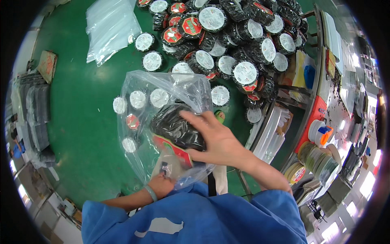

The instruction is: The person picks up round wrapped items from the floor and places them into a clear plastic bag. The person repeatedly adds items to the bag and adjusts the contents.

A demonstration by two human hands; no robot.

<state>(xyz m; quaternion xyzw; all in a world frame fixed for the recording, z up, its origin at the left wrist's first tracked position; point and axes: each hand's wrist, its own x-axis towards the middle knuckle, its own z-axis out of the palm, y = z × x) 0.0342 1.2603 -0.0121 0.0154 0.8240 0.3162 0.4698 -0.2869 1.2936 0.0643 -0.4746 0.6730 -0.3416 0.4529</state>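
Note:
My right hand (214, 138) grips a round black package (179, 126) wrapped in clear film, with a red label on its lower side. A large clear plastic bag (137, 80) spreads around and below this package. Down at the bag's lower edge, my left hand (161, 183) pinches the plastic near my body, its fingers partly bent. Through or beside the bag show several similar round packages with white labels, among them one (159, 97) above the held package and another (129, 145) at the left.
A big pile of such packages (213, 18) lies on the green floor ahead. Flat clear plastic bags (111, 27) lie at the upper left. On the right stands a metal-framed table (315, 88) with tape rolls (318, 161). Stacked grey wrapped goods (36, 113) stand far left.

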